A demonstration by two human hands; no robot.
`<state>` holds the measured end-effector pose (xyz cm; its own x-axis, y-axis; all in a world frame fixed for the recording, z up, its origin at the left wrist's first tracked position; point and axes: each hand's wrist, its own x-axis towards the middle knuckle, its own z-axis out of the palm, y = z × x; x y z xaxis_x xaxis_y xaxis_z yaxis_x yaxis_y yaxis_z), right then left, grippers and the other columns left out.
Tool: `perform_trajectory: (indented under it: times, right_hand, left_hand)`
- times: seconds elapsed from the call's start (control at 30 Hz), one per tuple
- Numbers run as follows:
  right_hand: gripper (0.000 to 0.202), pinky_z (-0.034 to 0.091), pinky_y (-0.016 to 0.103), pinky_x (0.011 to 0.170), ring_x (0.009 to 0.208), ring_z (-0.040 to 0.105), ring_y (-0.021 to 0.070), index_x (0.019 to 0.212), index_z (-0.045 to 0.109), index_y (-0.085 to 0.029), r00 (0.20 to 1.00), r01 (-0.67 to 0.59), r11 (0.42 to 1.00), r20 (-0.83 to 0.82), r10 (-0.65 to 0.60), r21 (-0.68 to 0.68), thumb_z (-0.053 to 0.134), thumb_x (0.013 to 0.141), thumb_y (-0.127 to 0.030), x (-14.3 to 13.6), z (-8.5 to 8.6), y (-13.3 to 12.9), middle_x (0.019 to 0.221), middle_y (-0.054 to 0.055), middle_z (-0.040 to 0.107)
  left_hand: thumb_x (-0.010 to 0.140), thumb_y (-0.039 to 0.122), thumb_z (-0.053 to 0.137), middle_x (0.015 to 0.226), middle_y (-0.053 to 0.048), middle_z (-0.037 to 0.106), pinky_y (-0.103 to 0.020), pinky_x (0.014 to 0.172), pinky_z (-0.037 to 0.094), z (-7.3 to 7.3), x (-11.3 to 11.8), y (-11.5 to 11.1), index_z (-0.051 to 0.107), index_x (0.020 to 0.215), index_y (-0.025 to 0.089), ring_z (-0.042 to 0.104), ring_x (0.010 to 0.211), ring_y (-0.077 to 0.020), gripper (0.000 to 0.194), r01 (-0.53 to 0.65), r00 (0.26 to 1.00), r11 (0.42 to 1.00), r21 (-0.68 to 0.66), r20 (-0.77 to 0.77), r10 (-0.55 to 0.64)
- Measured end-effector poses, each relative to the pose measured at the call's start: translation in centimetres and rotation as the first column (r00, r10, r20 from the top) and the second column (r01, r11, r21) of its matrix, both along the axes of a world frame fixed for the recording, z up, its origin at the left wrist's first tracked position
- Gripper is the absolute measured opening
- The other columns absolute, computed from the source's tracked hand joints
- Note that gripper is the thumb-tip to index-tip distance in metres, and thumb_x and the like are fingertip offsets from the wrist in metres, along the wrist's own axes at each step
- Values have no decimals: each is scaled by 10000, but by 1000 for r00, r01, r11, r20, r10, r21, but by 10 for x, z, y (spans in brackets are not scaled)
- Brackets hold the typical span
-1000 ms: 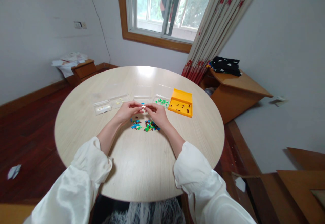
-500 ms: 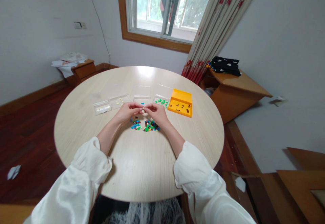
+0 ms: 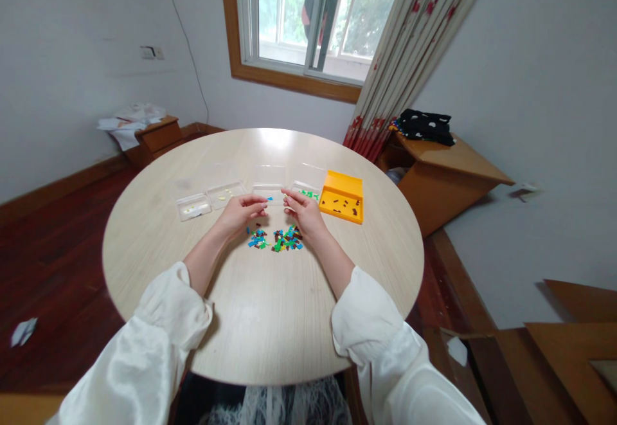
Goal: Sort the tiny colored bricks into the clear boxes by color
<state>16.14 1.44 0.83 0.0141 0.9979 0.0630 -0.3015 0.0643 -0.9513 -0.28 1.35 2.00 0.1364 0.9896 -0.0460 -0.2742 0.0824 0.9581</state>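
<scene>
Above the table, my left hand (image 3: 243,213) has its fingers curled in a pinch; whatever is in them is too small to make out. My right hand (image 3: 305,211) is a short way to the right, its thumb and forefinger closed on what looks like a tiny pale yellow piece (image 3: 286,195). Just below the hands lies a loose pile of small toy bricks (image 3: 288,240), with a second small cluster of bricks (image 3: 258,238) to its left. They are blue, green, brown and yellow. A clear box (image 3: 268,188) holding a blue piece stands behind the gap between the hands.
An open yellow box (image 3: 342,216) with brown pieces stands at right. A clear box with green pieces (image 3: 308,193) is partly behind my right hand. Two clear boxes, one nearer (image 3: 193,214) and one farther (image 3: 224,188), hold pale pieces at left. All stand on the round table (image 3: 270,322).
My hands were together at their fingertips around a small pale piece. Now they are apart, the right hand having moved a little to the right and up.
</scene>
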Motion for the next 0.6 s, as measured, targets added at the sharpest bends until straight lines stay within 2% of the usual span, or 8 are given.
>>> perform_trajectory:
  times: [0.17,0.33,0.5,0.57,0.6]
  right_hand:
    - [283,446,219,621,658,604,102,773,665,-171,998,14,1000,62,-14,9,758,545,-312,-1,2,-2,669,-10,655]
    - [255,470,243,638,623,635,126,695,635,-162,983,-123,992,136,121,9,776,540,-308,-6,5,-10,602,-8,663]
    - [218,463,236,614,598,629,122,673,637,-161,974,-175,985,144,174,-1,765,557,-294,-8,3,-11,604,0,675]
    - [218,464,238,615,593,622,118,684,641,-163,975,-164,986,149,164,-13,765,559,-291,-8,2,-10,601,-6,669]
    - [220,464,238,616,590,617,114,693,644,-163,976,-152,988,153,154,-20,765,561,-291,-8,2,-10,597,-10,664]
  left_hand:
    - [430,293,840,637,-20,650,-282,604,509,-2,-1,1,672,707,113,584,538,-109,370,-5,1000,1000,0,13,5]
    - [455,351,838,684,-60,690,-291,625,504,-1,0,-2,687,793,123,628,603,-149,434,105,993,994,-8,-47,-105]
    - [450,357,834,627,-74,676,-278,576,484,-5,1,-2,669,659,123,615,581,-158,355,169,979,986,6,-118,-167]
    - [457,336,826,603,-58,658,-274,566,485,-5,1,0,655,636,122,603,561,-149,327,123,988,992,28,-99,-120]
    - [471,322,816,588,-44,645,-270,568,489,-5,1,2,647,631,122,595,548,-138,308,58,996,997,48,-73,-55]
